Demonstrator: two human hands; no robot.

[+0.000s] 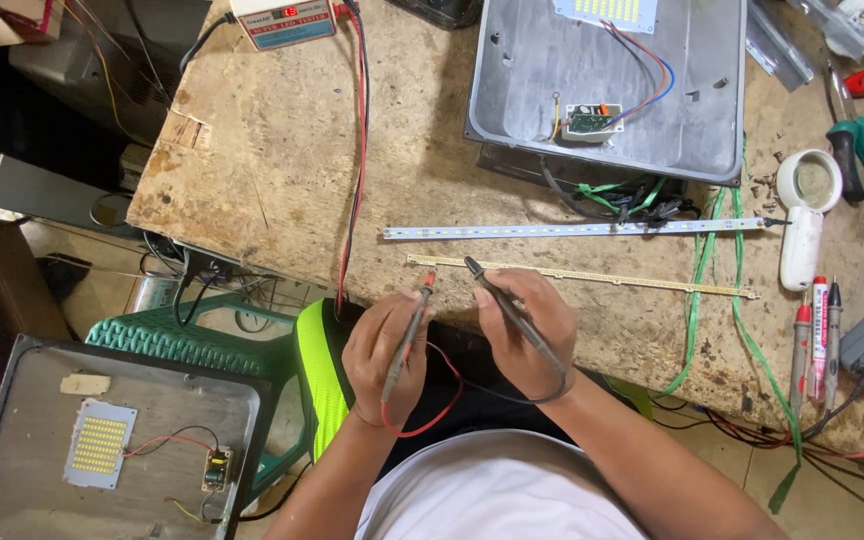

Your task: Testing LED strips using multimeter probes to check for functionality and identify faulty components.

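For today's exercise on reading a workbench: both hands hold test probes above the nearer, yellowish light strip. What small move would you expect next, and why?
Probably lowering both tips onto the yellowish strip. The left hand holds the red probe and the right hand the black probe, both tips close together at the strip's left end, seemingly just short of contact.

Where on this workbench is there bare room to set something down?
The widest bare patch of the bench lies left of the red and black leads, below the tester box. A smaller one sits between those leads and the metal tray, above the white LED strip. The right end is crowded: magnifier, pliers, pens, green cords.
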